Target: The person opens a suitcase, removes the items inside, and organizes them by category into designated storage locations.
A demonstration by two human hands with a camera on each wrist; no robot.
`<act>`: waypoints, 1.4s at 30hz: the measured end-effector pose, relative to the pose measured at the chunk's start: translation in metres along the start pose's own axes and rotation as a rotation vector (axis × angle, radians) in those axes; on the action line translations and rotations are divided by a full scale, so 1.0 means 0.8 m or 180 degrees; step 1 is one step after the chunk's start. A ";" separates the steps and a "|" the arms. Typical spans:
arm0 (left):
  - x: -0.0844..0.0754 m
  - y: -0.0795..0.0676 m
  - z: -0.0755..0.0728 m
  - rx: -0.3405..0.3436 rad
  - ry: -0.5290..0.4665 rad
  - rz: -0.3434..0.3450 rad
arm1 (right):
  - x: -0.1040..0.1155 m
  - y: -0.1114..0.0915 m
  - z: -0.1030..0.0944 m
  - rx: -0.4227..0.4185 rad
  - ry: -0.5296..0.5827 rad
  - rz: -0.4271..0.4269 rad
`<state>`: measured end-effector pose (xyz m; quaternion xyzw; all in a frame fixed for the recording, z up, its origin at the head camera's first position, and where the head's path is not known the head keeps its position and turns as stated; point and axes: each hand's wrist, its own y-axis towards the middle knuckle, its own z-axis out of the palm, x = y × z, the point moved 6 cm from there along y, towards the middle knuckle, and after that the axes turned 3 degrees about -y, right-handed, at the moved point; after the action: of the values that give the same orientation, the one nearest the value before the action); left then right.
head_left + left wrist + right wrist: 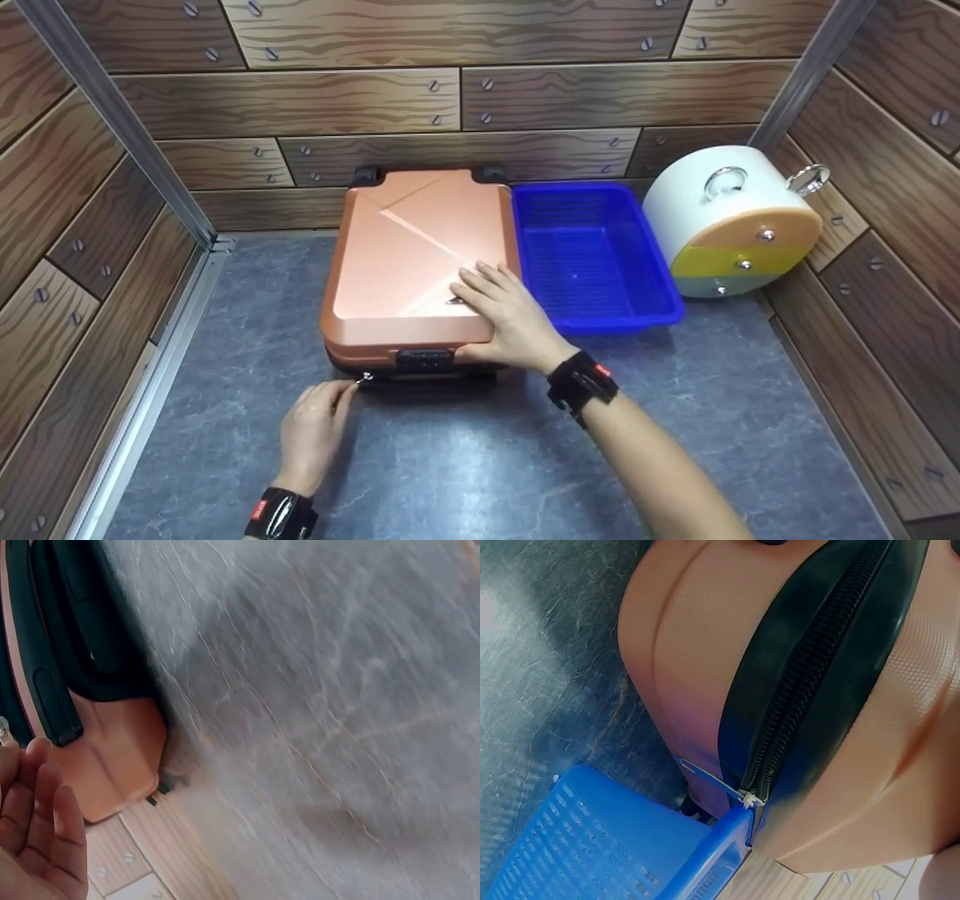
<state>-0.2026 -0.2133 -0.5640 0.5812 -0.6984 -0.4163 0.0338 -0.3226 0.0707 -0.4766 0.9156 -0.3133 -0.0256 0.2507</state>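
Note:
A rose-gold hard-shell suitcase point(420, 247) lies flat on the grey marbled surface, its black lock point(424, 360) facing the person. At the suitcase's front left corner, the left hand point(311, 427) pinches a small metal zipper pull point(366, 377) between thumb and finger. In the left wrist view its other fingers point(69, 829) are loosely bent. The right hand point(517, 319) rests with spread fingers on the lid's front right part, thumb near the lock. Along the suitcase's side runs a black zipper point(810, 675), with a second metal pull point(750, 799) beside the blue basket.
A blue plastic basket point(600, 326) stands against the suitcase's right side. To its right is a round white cabinet point(720, 180) with orange, yellow and grey-green drawers and metal handles. Wood-patterned walls point(375, 105) close off the back and both sides.

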 end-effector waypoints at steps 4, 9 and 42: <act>0.007 -0.001 -0.003 0.0018 0.0008 -0.0089 | 0.001 0.000 -0.002 -0.0041 0.0012 -0.0047; 0.015 0.000 -0.005 0.0055 0.0005 -0.0227 | 0.000 0.000 -0.001 0.0027 -0.0006 0.0004; 0.097 0.027 -0.013 0.0687 -0.0342 -0.1622 | 0.000 0.000 0.000 -0.0024 -0.0015 -0.0010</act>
<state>-0.2390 -0.2841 -0.5777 0.7154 -0.5708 -0.3648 -0.1711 -0.3226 0.0708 -0.4765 0.9151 -0.3123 -0.0293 0.2533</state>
